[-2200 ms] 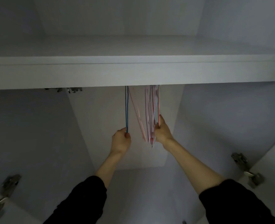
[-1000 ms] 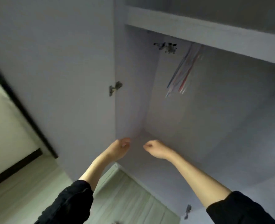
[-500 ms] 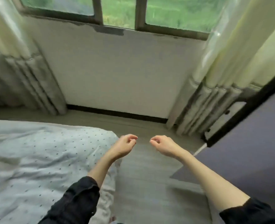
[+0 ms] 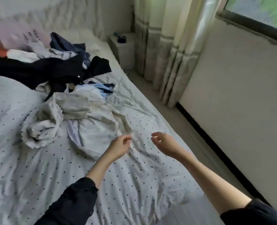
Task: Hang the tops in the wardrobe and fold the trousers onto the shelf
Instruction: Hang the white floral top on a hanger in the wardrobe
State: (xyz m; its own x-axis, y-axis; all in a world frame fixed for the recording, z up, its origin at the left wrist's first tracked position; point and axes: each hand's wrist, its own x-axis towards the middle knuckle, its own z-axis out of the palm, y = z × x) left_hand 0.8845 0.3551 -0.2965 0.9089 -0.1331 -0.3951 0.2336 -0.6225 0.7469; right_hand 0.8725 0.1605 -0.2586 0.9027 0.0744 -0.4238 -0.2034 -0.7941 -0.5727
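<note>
A heap of clothes (image 4: 66, 88) sprawls across the upper left of the frame on the dotted bed sheet (image 4: 134, 184): dark garments behind, crumpled pale grey and white ones in front. At centre, the left hand (image 4: 120, 146) hovers by the pale fabric's edge, fingers loosely curled, empty. Just right, the right hand (image 4: 164, 143) likewise, holding nothing.

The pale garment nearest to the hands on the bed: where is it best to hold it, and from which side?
Probably at its near edge, the thin strip that trails toward the left hand. Come from the near side, over the bare sheet: the pale garment lies crumpled and its far part is tangled under other clothes.
</note>
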